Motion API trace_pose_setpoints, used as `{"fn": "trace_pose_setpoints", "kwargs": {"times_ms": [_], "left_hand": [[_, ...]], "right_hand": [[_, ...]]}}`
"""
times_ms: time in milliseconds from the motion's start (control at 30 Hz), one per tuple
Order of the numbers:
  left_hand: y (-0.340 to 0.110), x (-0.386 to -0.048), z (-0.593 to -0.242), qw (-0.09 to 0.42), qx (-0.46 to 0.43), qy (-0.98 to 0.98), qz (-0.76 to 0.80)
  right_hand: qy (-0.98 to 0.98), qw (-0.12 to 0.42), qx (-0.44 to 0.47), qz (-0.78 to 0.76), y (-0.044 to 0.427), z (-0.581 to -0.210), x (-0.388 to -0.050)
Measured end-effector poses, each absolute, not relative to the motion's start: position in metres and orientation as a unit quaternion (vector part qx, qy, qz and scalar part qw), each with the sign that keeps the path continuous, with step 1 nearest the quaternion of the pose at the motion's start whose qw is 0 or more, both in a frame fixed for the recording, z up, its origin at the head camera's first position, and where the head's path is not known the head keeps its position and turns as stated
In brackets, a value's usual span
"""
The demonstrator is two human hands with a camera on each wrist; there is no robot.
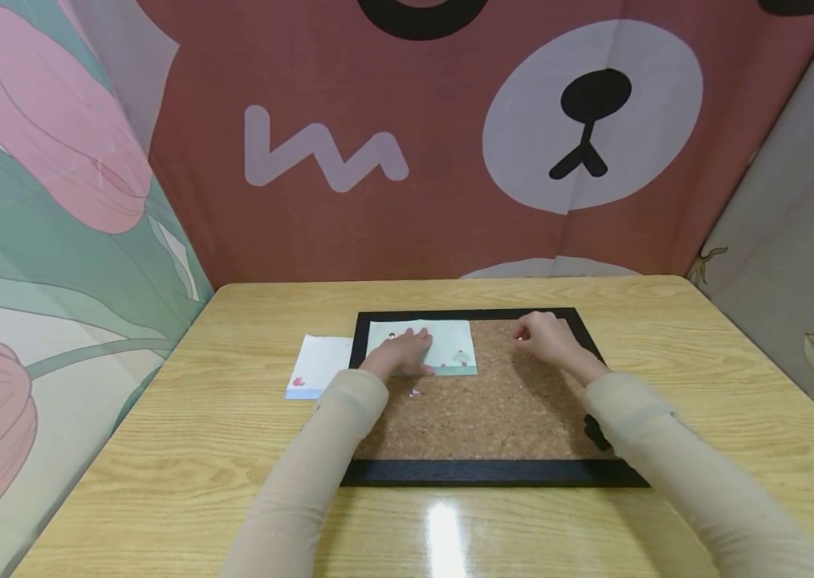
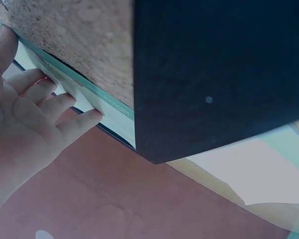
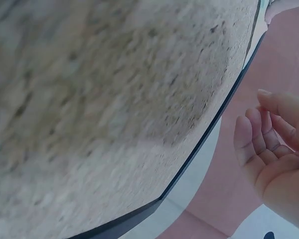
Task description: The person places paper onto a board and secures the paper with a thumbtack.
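In the head view a corkboard [image 1: 479,425] in a black frame lies on the wooden table. A pale green sheet of paper [image 1: 453,337] with small printed pictures covers its upper left. My left hand [image 1: 401,353] rests on this sheet, fingers spread; the left wrist view shows its fingertips [image 2: 94,115] touching the paper. Over the board's upper right, my right hand [image 1: 550,337] is raised with fingers curled. Thumb and index finger pinch a tiny pale object [image 1: 520,338], too small to identify. The right wrist view shows the curled fingers [image 3: 244,134] away from the cork.
A white sheet with a blue lower edge [image 1: 316,365] lies left of the board, against its frame. Small pale bits [image 1: 414,392] sit on the cork below the green sheet. A black object [image 1: 596,432] shows beside the right forearm. Printed cloth [image 1: 378,233] hangs behind the table.
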State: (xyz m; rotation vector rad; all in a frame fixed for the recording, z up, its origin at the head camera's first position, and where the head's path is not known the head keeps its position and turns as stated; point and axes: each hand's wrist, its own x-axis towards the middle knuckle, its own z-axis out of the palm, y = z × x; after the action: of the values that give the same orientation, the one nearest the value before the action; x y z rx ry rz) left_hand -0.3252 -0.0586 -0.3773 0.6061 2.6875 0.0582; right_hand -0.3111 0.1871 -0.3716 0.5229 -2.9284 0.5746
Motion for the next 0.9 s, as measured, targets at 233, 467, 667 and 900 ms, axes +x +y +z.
{"fn": "trace_pose_setpoints", "kwargs": {"times_ms": [233, 467, 667, 900], "left_hand": [[-0.059, -0.325, -0.378, 0.193, 0.215, 0.957, 0.019], [-0.059, -0.325, -0.377, 0.198, 0.213, 0.957, 0.027], [-0.059, -0.325, -0.378, 0.197, 0.214, 0.956, 0.028], [-0.059, -0.325, -0.377, 0.195, 0.215, 0.957, 0.019]], "right_hand": [[-0.958, 0.031, 0.182, 0.218, 0.176, -0.373, -0.314], [-0.962, 0.012, 0.178, 0.208, 0.164, -0.372, -0.316], [-0.963, 0.009, 0.196, 0.187, 0.159, -0.373, -0.318], [-0.961, 0.004, 0.193, 0.197, 0.156, -0.371, -0.319]]}}
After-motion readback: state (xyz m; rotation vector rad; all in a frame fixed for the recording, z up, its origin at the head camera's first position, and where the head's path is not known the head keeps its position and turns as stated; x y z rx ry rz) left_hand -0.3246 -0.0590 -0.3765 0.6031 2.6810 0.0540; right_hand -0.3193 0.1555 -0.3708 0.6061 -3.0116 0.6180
